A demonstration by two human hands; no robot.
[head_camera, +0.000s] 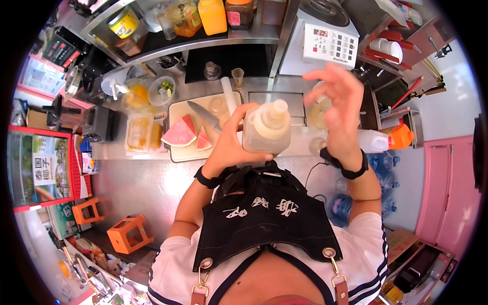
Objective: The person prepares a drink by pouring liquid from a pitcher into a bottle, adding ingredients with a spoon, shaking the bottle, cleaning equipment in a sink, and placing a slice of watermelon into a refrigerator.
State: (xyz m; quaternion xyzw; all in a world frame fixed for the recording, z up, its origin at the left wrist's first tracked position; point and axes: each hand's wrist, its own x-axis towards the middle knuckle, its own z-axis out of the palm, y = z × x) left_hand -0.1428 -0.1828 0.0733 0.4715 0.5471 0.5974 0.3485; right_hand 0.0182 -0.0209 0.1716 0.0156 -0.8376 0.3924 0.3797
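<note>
My left hand (228, 141) is wrapped around a translucent plastic bottle (266, 131) with a pale cap, held up over the counter's front edge. Raised to its right, my right hand (335, 103) is partly blurred, its fingers apart and holding nothing. Left of the bottle lies a tan cutting board (179, 152) bearing a large watermelon wedge (181, 131), a smaller watermelon wedge (203, 140), a knife (204, 113) and a white cylindrical rod (228, 93). A small glass jar stands at the board's back. Behind my right hand, a roundish container is partly hidden.
A clear box of yellow food (139, 133) and a bowl of green fruit (162, 90) stand left. A small measuring cup (237, 78) and glass jar (212, 71) stand behind. A white dispensing machine (324, 42) rises back right; a white jug with an orange cap (371, 141) is at right.
</note>
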